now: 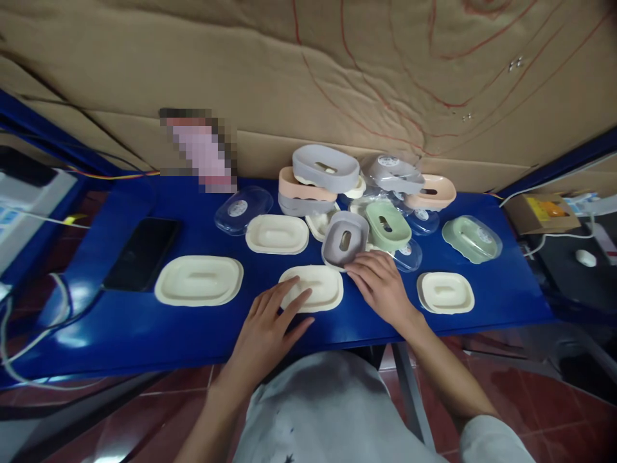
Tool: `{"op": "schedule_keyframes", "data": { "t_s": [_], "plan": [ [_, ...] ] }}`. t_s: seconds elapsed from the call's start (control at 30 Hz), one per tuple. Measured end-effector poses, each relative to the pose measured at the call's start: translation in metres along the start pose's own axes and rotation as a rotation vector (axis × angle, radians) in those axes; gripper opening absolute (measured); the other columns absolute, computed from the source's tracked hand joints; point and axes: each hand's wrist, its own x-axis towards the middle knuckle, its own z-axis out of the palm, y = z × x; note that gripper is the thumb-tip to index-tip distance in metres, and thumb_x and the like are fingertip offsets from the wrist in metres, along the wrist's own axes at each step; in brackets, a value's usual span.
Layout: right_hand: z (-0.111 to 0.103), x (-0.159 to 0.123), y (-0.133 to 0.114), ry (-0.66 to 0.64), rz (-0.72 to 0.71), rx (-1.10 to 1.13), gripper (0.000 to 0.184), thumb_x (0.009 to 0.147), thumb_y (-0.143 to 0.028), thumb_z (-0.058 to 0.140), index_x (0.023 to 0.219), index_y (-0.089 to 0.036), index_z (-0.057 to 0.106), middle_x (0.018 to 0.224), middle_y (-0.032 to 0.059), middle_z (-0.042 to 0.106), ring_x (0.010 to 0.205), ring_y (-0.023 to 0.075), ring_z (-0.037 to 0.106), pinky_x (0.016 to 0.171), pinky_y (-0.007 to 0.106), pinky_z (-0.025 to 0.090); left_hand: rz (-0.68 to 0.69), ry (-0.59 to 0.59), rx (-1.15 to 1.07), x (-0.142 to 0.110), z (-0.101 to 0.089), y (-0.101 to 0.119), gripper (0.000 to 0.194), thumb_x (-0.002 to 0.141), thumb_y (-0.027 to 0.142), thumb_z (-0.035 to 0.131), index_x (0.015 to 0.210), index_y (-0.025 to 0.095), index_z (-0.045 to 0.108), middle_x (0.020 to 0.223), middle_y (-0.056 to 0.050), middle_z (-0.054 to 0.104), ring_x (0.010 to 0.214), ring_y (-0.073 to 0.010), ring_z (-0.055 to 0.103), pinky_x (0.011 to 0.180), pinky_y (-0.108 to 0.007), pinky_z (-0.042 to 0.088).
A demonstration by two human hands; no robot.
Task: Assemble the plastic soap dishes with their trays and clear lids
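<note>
My left hand (pixel 270 321) lies with fingers spread over a cream oval tray (pixel 315 297) near the table's front edge, fingertips on or just above its surface. My right hand (pixel 383 286) has its fingers together at the near rim of a grey soap dish (pixel 343 239) with an oval slot. That dish is tilted behind the tray; my right thumb is hidden. Beside it stands a green soap dish (pixel 388 225). Other cream trays lie to the left (pixel 199 280), behind (pixel 277 234) and to the right (pixel 446 292).
Stacked dishes stand at the back: a grey one (pixel 325 167) above an orange one (pixel 301 188), another orange one (pixel 431 193) farther right. Clear lids with round stickers (pixel 243 209) lie about. A green dish under a clear cover (pixel 472 239) sits right, a black phone (pixel 142 254) left.
</note>
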Motion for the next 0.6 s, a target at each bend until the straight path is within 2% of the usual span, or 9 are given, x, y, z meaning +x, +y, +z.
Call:
{"op": "schedule_keyframes", "data": {
  "t_s": [0.1,0.2,0.27,0.37,0.43,0.5,0.57,0.6],
  "plan": [
    [-0.016,-0.013,-0.015,0.11,0.193,0.383,0.011,0.106,-0.031,0.064,0.114,-0.027,0.07,0.112,0.0064,0.077,0.107,0.0235,0.074,0.095,0.04,0.06,-0.021,0.106,-0.025,0.003,-0.003,0.004,0.07,0.094,0.03,0.079,0.156,0.025,0.047,0.158,-0.021,0.052,0.14,-0.0366,0.059,0.109,-0.052,0.056],
    [-0.017,-0.024,-0.032,0.145,0.422,0.77,0.019,0.108,-0.047,0.058,0.111,-0.028,0.063,0.096,0.0029,0.075,0.081,0.0199,0.074,0.073,0.034,0.063,0.008,0.237,-0.074,0.011,-0.009,0.007,0.085,0.088,0.033,0.086,0.16,0.03,0.04,0.169,-0.021,0.037,0.15,-0.0403,0.049,0.113,-0.057,0.055],
    [-0.008,-0.029,-0.04,0.103,0.506,0.979,0.027,0.108,-0.054,0.053,0.114,-0.029,0.06,0.092,0.0024,0.074,0.075,0.0194,0.072,0.068,0.034,0.064,0.047,0.252,-0.109,0.017,-0.014,0.008,0.082,0.088,0.031,0.087,0.157,0.032,0.044,0.168,-0.017,0.039,0.152,-0.0398,0.047,0.115,-0.057,0.054],
    [0.011,-0.032,-0.045,0.034,0.561,1.133,0.033,0.11,-0.054,0.047,0.127,-0.027,0.058,0.096,0.0044,0.075,0.076,0.0207,0.075,0.071,0.038,0.067,0.054,0.23,-0.125,0.024,-0.023,0.006,0.059,0.092,0.02,0.081,0.144,0.029,0.057,0.158,-0.014,0.053,0.151,-0.0373,0.05,0.117,-0.055,0.054],
    [0.02,-0.035,-0.046,0.027,0.549,1.074,0.037,0.112,-0.05,0.043,0.138,-0.026,0.054,0.102,0.0065,0.076,0.084,0.0216,0.077,0.077,0.039,0.068,0.056,0.223,-0.115,0.024,-0.026,0.004,0.047,0.093,0.014,0.078,0.135,0.026,0.063,0.151,-0.013,0.059,0.149,-0.0359,0.051,0.116,-0.054,0.055],
    [0.022,-0.038,-0.045,0.107,0.509,0.854,0.045,0.112,-0.045,0.045,0.154,-0.028,0.042,0.126,0.0124,0.074,0.111,0.0247,0.076,0.093,0.043,0.066,0.048,0.217,-0.116,0.02,-0.025,0.001,0.043,0.092,0.012,0.078,0.131,0.024,0.065,0.144,-0.013,0.064,0.148,-0.0348,0.053,0.115,-0.054,0.056],
    [0.018,-0.04,-0.043,0.165,0.415,0.537,0.059,0.11,-0.039,0.052,0.165,-0.03,0.03,0.159,0.0169,0.054,0.145,0.0295,0.057,0.113,0.051,0.057,0.025,0.213,-0.133,0.013,-0.021,-0.002,0.042,0.092,0.012,0.078,0.131,0.023,0.066,0.14,-0.013,0.066,0.147,-0.0345,0.054,0.114,-0.054,0.057],
    [0.015,-0.04,-0.041,0.136,0.332,0.385,0.065,0.109,-0.037,0.057,0.167,-0.031,0.029,0.17,0.016,0.041,0.156,0.0317,0.044,0.12,0.054,0.05,0.017,0.21,-0.135,0.01,-0.018,-0.003,0.042,0.092,0.012,0.079,0.13,0.023,0.066,0.139,-0.013,0.067,0.146,-0.0347,0.055,0.113,-0.054,0.058]
  ]
}}
